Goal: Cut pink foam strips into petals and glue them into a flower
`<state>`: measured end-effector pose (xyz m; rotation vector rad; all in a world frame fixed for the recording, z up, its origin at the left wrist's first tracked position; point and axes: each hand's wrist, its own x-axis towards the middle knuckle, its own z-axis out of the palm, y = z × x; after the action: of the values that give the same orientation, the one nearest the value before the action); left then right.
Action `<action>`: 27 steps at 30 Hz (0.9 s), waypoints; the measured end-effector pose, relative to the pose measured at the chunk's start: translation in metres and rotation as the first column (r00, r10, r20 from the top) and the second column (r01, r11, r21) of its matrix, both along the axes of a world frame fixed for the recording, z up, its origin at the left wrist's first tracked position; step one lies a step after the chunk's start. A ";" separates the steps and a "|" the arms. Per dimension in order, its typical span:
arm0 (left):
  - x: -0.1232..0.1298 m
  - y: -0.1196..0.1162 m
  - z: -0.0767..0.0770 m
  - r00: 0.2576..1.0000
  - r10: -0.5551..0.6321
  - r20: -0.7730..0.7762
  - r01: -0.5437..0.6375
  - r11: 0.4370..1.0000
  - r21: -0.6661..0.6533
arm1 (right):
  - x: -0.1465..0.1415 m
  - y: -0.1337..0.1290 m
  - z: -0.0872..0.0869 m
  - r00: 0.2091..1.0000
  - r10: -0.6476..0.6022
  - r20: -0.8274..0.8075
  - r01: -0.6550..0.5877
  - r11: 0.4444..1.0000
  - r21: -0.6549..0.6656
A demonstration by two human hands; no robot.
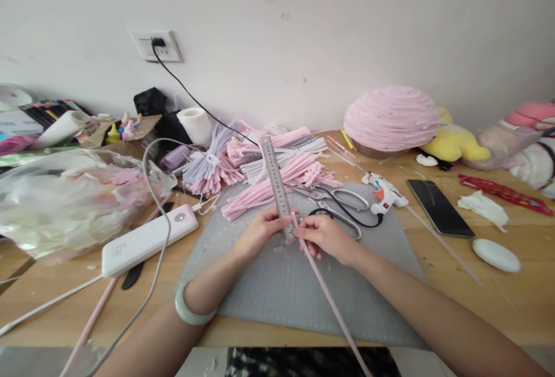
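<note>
There are two hands (329, 238), one ruler (276, 183), one held pink strip (329, 296), one mat (277, 290), one glue gun (388, 199), one phone (440, 206), one power bank (143, 244), one pink dome (392, 118); the bundled stems (255, 196) are too many to count.

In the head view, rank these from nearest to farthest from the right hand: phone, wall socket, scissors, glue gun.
From the right hand:
1. Scissors: just beyond it, on the mat.
2. Glue gun: beyond and to the right.
3. Phone: farther right, on the table.
4. Wall socket: far left, up on the wall.
</note>
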<state>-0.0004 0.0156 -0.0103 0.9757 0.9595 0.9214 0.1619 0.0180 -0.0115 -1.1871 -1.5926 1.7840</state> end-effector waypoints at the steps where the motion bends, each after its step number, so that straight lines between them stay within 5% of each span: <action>1: 0.001 -0.001 0.001 1.000 0.017 -0.026 -0.016 1.000 0.006 | 0.000 0.000 0.001 1.000 0.002 0.005 -0.002 1.000 0.004; 12: 0.002 0.001 -0.001 0.990 0.095 -0.103 -0.099 0.995 -0.031 | -0.004 -0.005 -0.001 1.000 0.030 0.003 -0.030 1.000 -0.001; 15: 0.001 0.002 -0.001 0.988 0.083 -0.133 -0.087 0.996 -0.020 | 0.007 0.000 0.008 0.985 0.023 0.170 -0.044 0.992 0.117; 19: 0.000 0.003 -0.001 0.973 0.093 -0.212 -0.090 0.996 0.022 | 0.032 0.012 0.023 0.789 -0.330 0.518 -0.030 0.821 0.569; 23: -0.001 0.004 -0.001 0.970 0.087 -0.229 -0.081 0.996 0.032 | 0.051 0.023 0.023 0.562 -0.492 0.665 -0.156 0.727 0.669; 27: -0.001 0.004 -0.001 0.966 0.095 -0.241 -0.088 0.995 0.038 | 0.061 0.028 0.020 0.478 -0.535 0.696 -0.199 0.706 0.679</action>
<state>-0.0013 0.0195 -0.0108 1.0920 1.2092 0.9077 0.2233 0.0463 0.0090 -1.8607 -2.2175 0.1473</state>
